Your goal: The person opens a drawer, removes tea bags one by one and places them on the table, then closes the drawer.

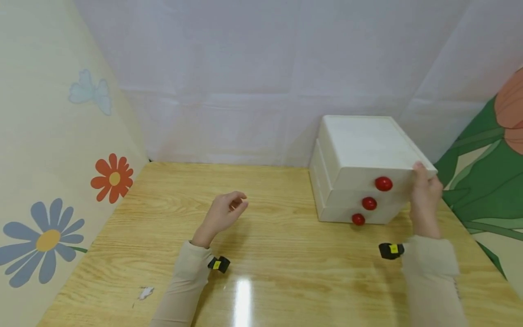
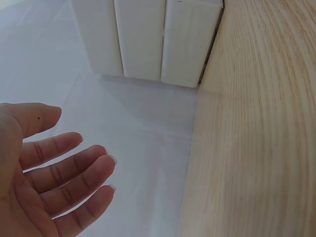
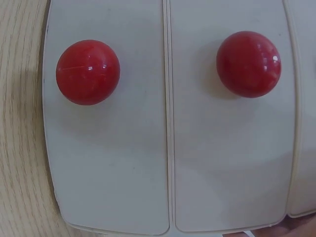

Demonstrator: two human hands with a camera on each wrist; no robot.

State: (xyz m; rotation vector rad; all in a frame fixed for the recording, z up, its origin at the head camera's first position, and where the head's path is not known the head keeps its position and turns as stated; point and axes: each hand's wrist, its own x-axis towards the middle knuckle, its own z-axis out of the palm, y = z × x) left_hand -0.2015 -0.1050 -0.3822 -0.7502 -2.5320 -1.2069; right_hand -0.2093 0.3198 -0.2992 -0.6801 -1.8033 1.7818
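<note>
A white drawer cabinet (image 1: 367, 141) of three stacked drawers, each with a round red knob, stands on the wooden table at the right. My right hand (image 1: 426, 195) grips its front right corner near the top, thumb on the front edge and fingers round the right side. In the right wrist view, part of the fingers (image 3: 291, 228) shows past the cabinet's side; the rest is hidden. The lower red knob (image 3: 88, 72) and middle red knob (image 3: 248, 64) sit close in front. My left hand (image 1: 222, 211) hovers over the table, fingers loosely bent, holding nothing.
The wooden table (image 1: 261, 245) reaches back to a white cloth backdrop (image 1: 229, 81). A painted wall with flowers (image 1: 48, 240) borders the left, another with green leaves (image 1: 486, 181) the right. A small whitish patch (image 1: 145, 293) marks the table at the front left.
</note>
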